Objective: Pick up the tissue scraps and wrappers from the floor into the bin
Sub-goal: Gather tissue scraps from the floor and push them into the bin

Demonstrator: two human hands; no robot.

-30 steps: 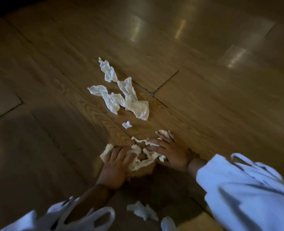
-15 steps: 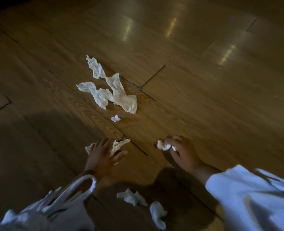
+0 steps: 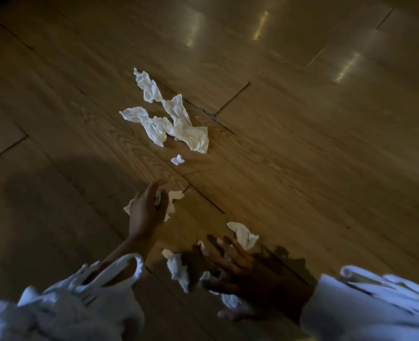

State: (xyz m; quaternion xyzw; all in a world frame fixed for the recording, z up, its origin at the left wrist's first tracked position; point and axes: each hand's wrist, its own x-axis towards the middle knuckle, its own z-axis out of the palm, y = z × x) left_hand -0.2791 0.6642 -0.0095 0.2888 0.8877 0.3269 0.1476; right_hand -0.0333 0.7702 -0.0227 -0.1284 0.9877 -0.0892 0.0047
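Left hand (image 3: 147, 212), centre-left, clutches a tissue scrap (image 3: 173, 198); right hand (image 3: 230, 264), lower centre, spreads open-fingered over scraps (image 3: 177, 268). Big tissue pile (image 3: 171, 119) lies above.

White scraps on brown wood

The tissue scraps (image 3: 171, 119) were white, the floor (image 3: 289, 148) brown with wood grain, the sleeves (image 3: 366, 308) pale white.

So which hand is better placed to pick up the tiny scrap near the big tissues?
Left hand: it is nearer the tiny scrap. The right hand is lower, over other scraps.
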